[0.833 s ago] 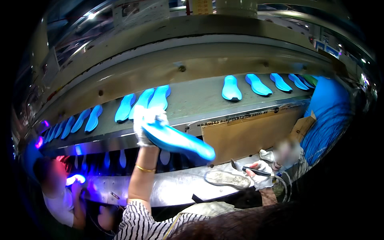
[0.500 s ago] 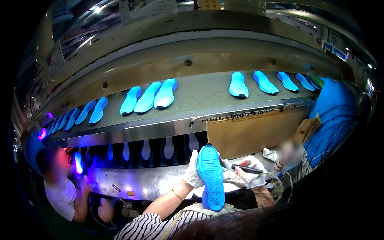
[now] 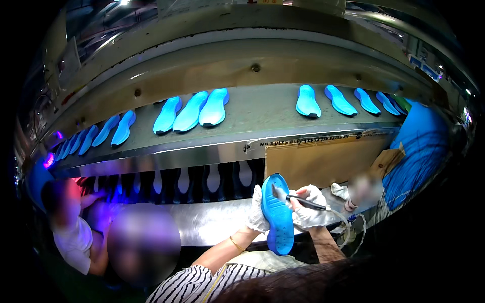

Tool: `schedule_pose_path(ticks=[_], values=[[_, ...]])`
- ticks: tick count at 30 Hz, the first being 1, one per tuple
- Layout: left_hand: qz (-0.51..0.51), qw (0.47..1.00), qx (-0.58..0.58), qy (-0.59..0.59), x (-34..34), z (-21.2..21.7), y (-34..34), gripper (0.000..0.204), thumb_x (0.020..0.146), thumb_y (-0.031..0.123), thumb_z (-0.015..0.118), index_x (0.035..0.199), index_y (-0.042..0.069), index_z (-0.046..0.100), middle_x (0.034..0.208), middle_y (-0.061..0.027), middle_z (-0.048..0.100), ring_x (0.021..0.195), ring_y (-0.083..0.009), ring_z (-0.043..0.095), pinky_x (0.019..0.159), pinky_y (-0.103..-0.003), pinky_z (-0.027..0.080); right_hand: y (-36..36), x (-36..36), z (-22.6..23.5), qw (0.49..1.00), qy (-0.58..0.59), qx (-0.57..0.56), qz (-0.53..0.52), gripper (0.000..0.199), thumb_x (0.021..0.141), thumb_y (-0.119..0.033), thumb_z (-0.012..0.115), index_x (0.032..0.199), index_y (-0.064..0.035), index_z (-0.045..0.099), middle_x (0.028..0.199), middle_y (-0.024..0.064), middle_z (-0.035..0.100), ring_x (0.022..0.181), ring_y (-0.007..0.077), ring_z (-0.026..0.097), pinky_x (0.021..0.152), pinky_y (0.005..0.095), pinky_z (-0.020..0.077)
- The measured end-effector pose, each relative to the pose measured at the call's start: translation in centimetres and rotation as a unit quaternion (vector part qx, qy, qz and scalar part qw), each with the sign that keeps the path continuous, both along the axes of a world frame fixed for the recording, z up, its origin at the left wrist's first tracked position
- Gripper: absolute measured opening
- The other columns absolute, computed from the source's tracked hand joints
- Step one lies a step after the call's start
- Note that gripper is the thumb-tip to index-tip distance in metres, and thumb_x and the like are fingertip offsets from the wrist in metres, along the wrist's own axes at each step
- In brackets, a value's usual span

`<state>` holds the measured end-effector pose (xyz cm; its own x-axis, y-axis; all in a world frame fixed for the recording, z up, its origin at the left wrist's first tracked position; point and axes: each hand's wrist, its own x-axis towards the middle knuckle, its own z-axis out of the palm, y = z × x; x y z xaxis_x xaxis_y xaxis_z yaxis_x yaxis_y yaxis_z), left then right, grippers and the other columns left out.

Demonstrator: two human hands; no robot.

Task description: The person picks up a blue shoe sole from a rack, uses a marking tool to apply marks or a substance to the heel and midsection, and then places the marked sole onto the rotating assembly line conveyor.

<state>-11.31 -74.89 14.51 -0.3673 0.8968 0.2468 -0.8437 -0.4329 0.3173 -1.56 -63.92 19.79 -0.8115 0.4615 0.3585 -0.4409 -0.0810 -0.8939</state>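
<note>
My left hand (image 3: 257, 212), in a white glove, grips the left edge of a blue shoe sole (image 3: 279, 227) held upright, its dark-tipped end away from me. The sole's ridged, dotted face is toward me. In my gloved right hand (image 3: 310, 211) is a brush (image 3: 309, 203) with a black handle and pale bristles, held like a pen. Its bristle end lies over the upper part of the sole, apparently touching it. A pale tube (image 3: 345, 222) runs near the handle's rear end; whether it joins the brush cannot be told.
Blue soles (image 3: 188, 112) lie along a grey conveyor belt (image 3: 262, 108) ahead. A cardboard sheet (image 3: 323, 161) leans below its metal edge. Beyond my left arm, a person (image 3: 76, 240) sits at the metal bench (image 3: 212, 222). A blue panel (image 3: 422, 146) stands right.
My right hand has brought the brush leftward from beside the sole onto its upper face. The sole stays in my left hand. The person at left has reached toward the rack under the belt.
</note>
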Motion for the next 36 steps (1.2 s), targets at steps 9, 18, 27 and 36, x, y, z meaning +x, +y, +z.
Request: schedule_pose_path(ticks=[9,18,27,36], values=[[-0.035,0.994,-0.101,0.008,-1.9,1.4,-0.7,0.085,0.082,0.071,0.031,0.134,0.004,0.035,0.126,-0.0224,0.048,0.111,-0.0338,0.051,0.092,-0.045,0.045,0.2,1.0,-2.5,0.988,-0.130,0.065,0.047,0.010,0.081,-0.003,0.060,0.087,0.0022,0.056,0.085,0.0141,0.062,0.073,0.0173,0.062,0.065,0.0266,0.0524],[-0.059,0.990,-0.127,-0.033,-1.1,-1.3,-1.7,0.092,0.075,0.076,0.033,0.131,0.003,0.038,0.124,-0.0224,0.049,0.106,-0.0346,0.054,0.091,-0.046,0.046,-1.0,4.1,-3.5,0.994,-0.079,0.046,0.058,0.011,0.081,0.005,0.056,0.091,0.0081,0.057,0.084,0.0184,0.062,0.065,0.0191,0.062,0.061,0.0214,0.0554],[-0.068,0.988,-0.133,-0.035,0.9,-3.1,-1.6,0.103,0.066,0.083,0.032,0.130,0.003,0.039,0.121,-0.0205,0.051,0.104,-0.0334,0.055,0.091,-0.046,0.045,-0.7,5.3,-2.9,0.996,-0.045,0.027,0.068,0.012,0.078,0.002,0.065,0.088,0.0005,0.059,0.084,0.0111,0.064,0.069,0.0137,0.062,0.064,0.0262,0.0513],[-0.089,0.987,0.090,-0.098,-0.8,1.3,2.0,0.114,0.056,0.090,0.033,0.130,0.003,0.039,0.119,-0.0177,0.052,0.100,-0.0311,0.055,0.092,-0.047,0.044,-1.1,4.4,-0.6,0.994,-0.037,0.074,0.072,0.012,0.073,0.007,0.067,0.079,-0.0005,0.060,0.075,0.0079,0.062,0.062,0.0112,0.059,0.057,0.0217,0.0475]])
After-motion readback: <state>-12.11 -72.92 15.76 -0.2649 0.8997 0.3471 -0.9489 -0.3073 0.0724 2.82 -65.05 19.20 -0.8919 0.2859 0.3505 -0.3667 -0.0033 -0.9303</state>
